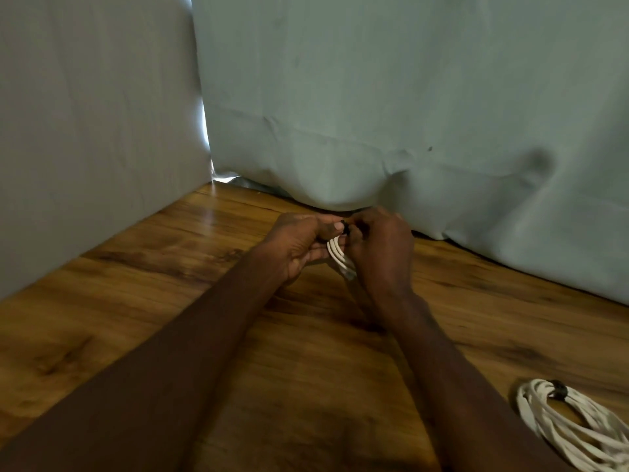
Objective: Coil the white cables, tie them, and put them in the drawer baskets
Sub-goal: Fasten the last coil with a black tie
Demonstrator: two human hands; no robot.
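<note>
White cable (338, 255), coiled small, sits pinched between left hand (299, 243) and right hand (377, 250) over the far table; the black tie (344, 227) may slip, loosening loops

Two bare forearms were seen reaching in from the lower edge of the view, uncovered by any sleeve as far as the frame showed. The left hand (299, 247) and the right hand (383, 253) were ungloved. A short, pale thumbnail was shown on the left hand.
</note>
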